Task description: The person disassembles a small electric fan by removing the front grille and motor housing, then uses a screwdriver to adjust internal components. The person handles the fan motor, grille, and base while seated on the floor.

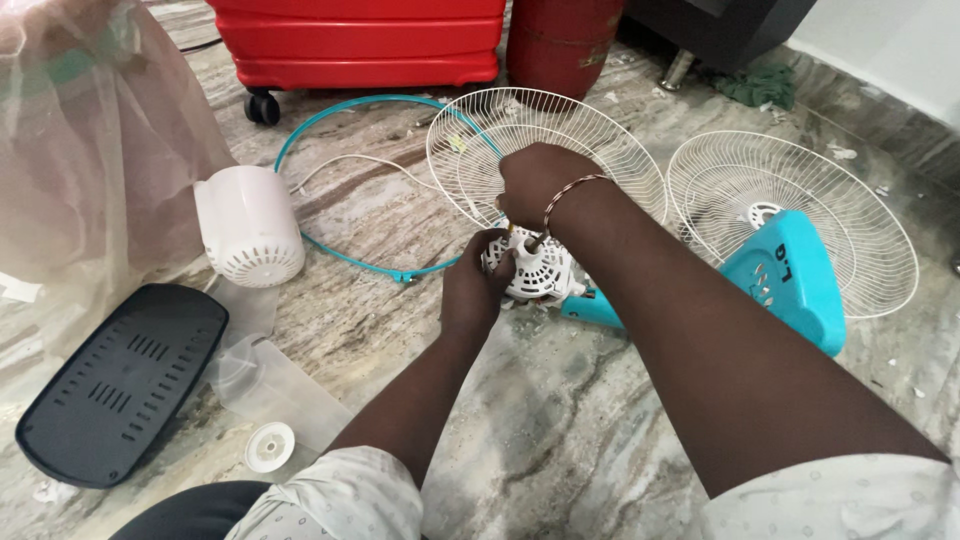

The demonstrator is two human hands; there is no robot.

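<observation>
My left hand (pixel 478 282) grips the white fan motor (pixel 538 275), which lies on the marble floor. Above it, my right hand (pixel 540 180) is closed around a tool with a thin shaft (pixel 534 242) whose tip meets the top of the motor. Just behind the hands rests a white wire fan guard (pixel 470 140). A turquoise fan neck (pixel 595 308) sticks out from the motor toward the right, under my right forearm.
A second wire guard (pixel 850 200) and a turquoise fan part (pixel 795 275) lie to the right. To the left are a white motor cover (pixel 250 225), a teal ring (pixel 330 120), a dark plastic base (pixel 120 380), a small white cap (pixel 269 446) and clear plastic. A red suitcase (pixel 360 40) stands behind.
</observation>
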